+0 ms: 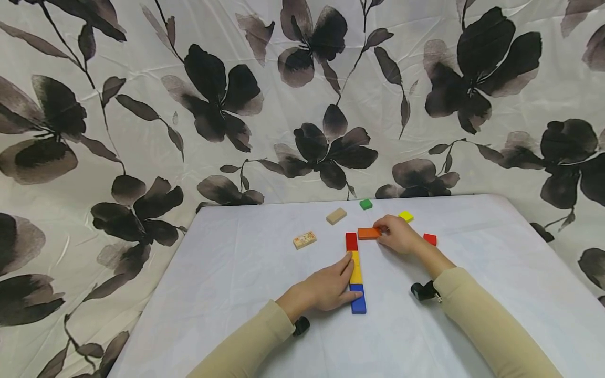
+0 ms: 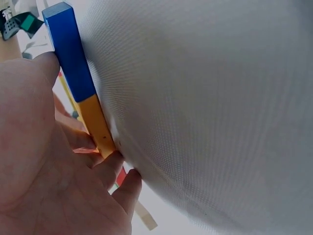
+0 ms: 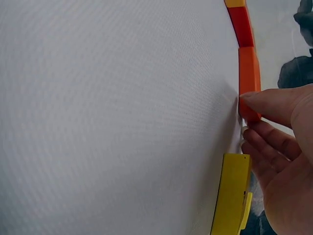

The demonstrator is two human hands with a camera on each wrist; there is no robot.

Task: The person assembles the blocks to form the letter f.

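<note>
A straight row of blocks lies on the white table, with a red block (image 1: pixel 352 241) at the far end, a yellow block (image 1: pixel 356 269) in the middle and a blue block (image 1: pixel 358 300) nearest me. Along the row's left side rests my left hand (image 1: pixel 326 287), its thumb touching the blue block and its fingertips against the yellow one. My right hand (image 1: pixel 398 234) pinches an orange block (image 1: pixel 367 234) by its right end. That block lies crosswise beside the red end of the row. In the right wrist view, the thumb (image 3: pixel 266 101) sits on the orange block.
Left of the row are a patterned wooden block (image 1: pixel 304 240) and a plain wooden one (image 1: pixel 336 216). A green block (image 1: pixel 366 204) lies near the far edge. Beyond my right hand is a yellow piece (image 1: pixel 405 216); a red piece (image 1: pixel 430 239) is by my wrist. Floral cloth (image 1: pixel 326 152) hangs behind.
</note>
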